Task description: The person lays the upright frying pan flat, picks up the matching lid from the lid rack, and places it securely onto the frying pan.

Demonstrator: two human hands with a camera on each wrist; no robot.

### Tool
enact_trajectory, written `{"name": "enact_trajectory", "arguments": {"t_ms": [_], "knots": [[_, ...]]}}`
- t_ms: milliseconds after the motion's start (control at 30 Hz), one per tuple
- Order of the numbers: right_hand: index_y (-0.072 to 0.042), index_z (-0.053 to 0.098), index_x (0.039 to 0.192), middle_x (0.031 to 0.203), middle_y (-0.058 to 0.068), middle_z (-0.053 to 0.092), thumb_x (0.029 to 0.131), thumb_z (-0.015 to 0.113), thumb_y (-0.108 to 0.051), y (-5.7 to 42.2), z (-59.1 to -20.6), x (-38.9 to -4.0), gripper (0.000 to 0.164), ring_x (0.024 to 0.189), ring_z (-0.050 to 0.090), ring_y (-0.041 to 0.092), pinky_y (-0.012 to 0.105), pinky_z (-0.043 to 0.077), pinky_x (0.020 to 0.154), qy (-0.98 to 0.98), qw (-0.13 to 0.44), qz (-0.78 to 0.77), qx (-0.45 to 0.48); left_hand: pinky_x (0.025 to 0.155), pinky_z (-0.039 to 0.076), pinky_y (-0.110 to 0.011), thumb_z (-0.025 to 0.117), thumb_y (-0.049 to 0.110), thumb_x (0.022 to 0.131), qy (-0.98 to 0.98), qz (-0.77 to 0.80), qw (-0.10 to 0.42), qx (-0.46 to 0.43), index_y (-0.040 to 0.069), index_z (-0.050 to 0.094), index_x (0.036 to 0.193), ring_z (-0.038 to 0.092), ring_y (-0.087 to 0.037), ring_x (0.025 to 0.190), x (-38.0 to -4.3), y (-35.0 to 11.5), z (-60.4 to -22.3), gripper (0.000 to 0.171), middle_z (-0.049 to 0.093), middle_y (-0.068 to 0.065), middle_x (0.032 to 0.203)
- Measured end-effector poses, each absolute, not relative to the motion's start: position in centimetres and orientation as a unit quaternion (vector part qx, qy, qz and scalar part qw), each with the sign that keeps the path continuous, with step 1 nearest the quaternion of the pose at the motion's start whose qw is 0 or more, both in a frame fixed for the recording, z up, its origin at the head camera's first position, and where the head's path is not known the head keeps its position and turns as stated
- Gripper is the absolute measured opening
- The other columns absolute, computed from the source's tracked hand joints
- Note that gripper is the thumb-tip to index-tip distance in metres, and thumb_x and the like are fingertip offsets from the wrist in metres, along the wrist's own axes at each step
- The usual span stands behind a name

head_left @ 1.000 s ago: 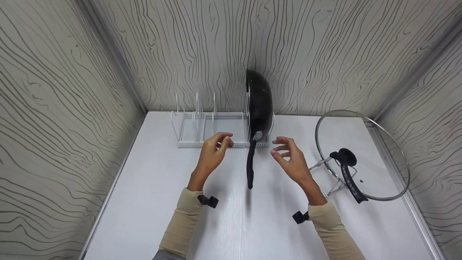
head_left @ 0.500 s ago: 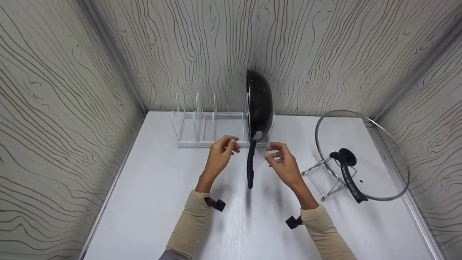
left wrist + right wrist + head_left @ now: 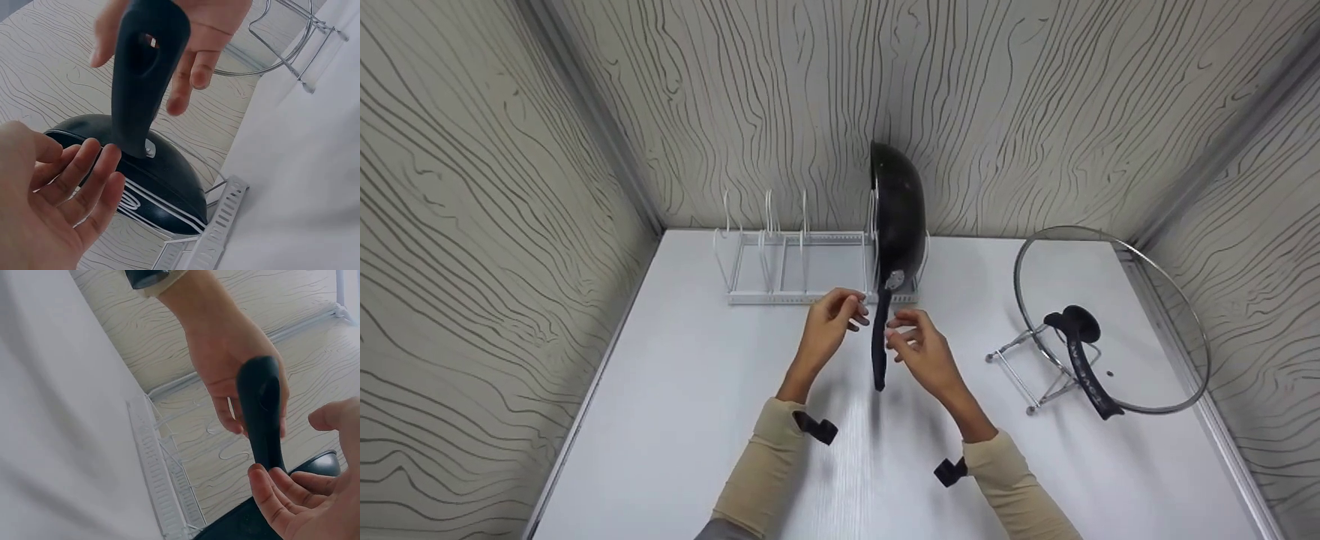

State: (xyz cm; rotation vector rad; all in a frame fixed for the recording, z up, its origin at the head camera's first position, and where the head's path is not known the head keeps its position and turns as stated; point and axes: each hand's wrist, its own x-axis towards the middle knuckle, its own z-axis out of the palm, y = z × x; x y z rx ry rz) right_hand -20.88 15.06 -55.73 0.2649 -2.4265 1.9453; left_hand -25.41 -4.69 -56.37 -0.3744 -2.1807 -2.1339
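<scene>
A black frying pan (image 3: 901, 214) stands on its edge in a white wire rack (image 3: 823, 299), its inside facing left. Its black handle (image 3: 879, 349) juts out toward me between both hands. On the left side of the handle is my left hand (image 3: 826, 326), its fingers loosely bent, with a gap to the handle in the head view. My right hand (image 3: 926, 352) is on the other side, fingertips right at the handle and fingers relaxed. In the left wrist view the handle (image 3: 128, 101) overlaps the right palm. Neither hand grips anything.
At the right, a large glass lid (image 3: 1159, 352) with a black handle (image 3: 1086, 371) leans on a small metal wire stand (image 3: 1020, 381). Several white dividers (image 3: 803, 247) rise from the rack left of the pan. Wood-patterned walls (image 3: 780, 90) enclose the white table (image 3: 690, 420).
Both hands have moved inward and slightly toward me, closing in on the pan handle from either side. The pan, rack and lid have stayed in place.
</scene>
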Motion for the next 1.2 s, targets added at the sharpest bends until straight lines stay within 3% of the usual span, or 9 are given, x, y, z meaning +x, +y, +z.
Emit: {"name": "enact_trajectory", "arguments": {"t_ms": [100,400,567,800,1000,1200], "knots": [[0.001,0.056,0.136,0.124,0.020,0.067,0.104,0.070,-0.013,14.5,-55.9,-20.7,0.038,0.089,0.072,0.017,0.034,0.062,0.070,-0.769,0.001,0.635,0.072,0.075,0.064,-0.034,0.055,0.016,0.112,-0.703,-0.701,0.029,-0.116,-0.004,0.069,0.118,0.077,-0.027,0.085,-25.5,-4.5,-56.5,0.025,0.073,-0.022,0.098],[0.001,0.055,0.139,0.124,0.022,0.067,0.105,0.069,-0.016,13.3,-56.6,-20.3,0.041,0.078,0.068,0.011,0.027,0.057,0.060,-0.751,-0.034,0.659,0.026,0.077,0.066,-0.034,0.054,0.013,0.112,-0.678,-0.731,0.007,-0.074,-0.009,0.065,0.120,0.077,-0.026,0.087,-25.6,-3.7,-57.0,0.026,0.071,-0.019,0.100],[-0.001,0.054,0.140,0.118,0.020,0.070,0.106,0.068,-0.022,12.8,-56.8,-20.1,0.043,0.079,0.072,0.014,0.028,0.057,0.061,-0.743,-0.055,0.667,-0.005,0.084,0.065,-0.033,0.054,0.015,0.112,-0.681,-0.730,-0.018,-0.051,-0.012,0.061,0.128,0.075,-0.018,0.092,-25.5,-2.7,-57.3,0.032,0.070,-0.020,0.109],[0.002,0.052,0.136,0.105,0.015,0.071,0.107,0.066,-0.024,12.4,-56.7,-19.8,0.042,0.071,0.072,0.020,0.029,0.058,0.062,-0.709,-0.087,0.699,-0.016,0.090,0.062,-0.034,0.054,0.027,0.111,-0.704,-0.708,-0.059,-0.016,-0.004,0.063,0.135,0.074,-0.018,0.100,-25.4,-1.6,-57.8,0.040,0.072,-0.017,0.121],[0.004,0.046,0.138,0.092,0.008,0.067,0.109,0.063,-0.027,12.3,-56.5,-19.7,0.046,0.067,0.067,0.014,0.027,0.058,0.060,-0.682,-0.131,0.719,0.005,0.097,0.057,-0.037,0.047,0.030,0.112,-0.665,-0.739,-0.106,-0.021,-0.002,0.065,0.128,0.074,-0.020,0.100,-25.4,-1.1,-58.1,0.041,0.079,-0.015,0.112],[0.003,0.047,0.134,0.086,0.005,0.064,0.111,0.058,-0.028,12.1,-56.5,-19.7,0.041,0.063,0.064,0.012,0.027,0.059,0.057,-0.663,-0.153,0.732,0.008,0.091,0.061,-0.036,0.046,0.037,0.113,-0.592,-0.792,-0.149,-0.027,-0.003,0.061,0.130,0.075,-0.020,0.095,-25.7,-0.7,-58.2,0.046,0.077,-0.012,0.107]]}}
